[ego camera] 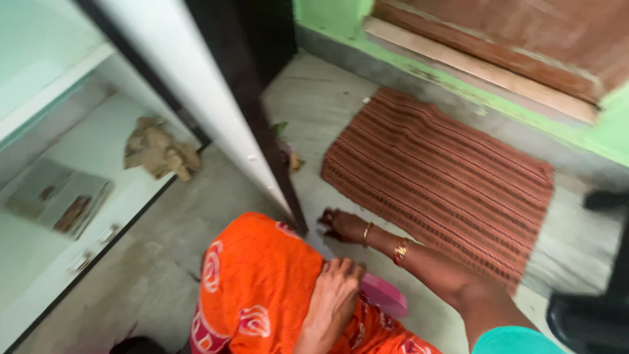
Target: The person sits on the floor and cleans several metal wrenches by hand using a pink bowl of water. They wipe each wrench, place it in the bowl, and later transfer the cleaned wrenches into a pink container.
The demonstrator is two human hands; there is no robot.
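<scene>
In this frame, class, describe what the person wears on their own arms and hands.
The right arm is bare below a short teal sleeve at the shoulder. Two gold-coloured bangles circle it: a thin one at the wrist and a broader, patterned one just above. The left hand shows no ring or bangle, and its forearm is bare as far as the picture shows.

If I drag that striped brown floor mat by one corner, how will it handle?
The striped mat looks like woven cloth lying flat on the floor, so it is probably floppy and would fold rather than lift stiffly. It likely weighs little. Its ribbed weave may grip the floor, so a push could bunch it up.
</scene>
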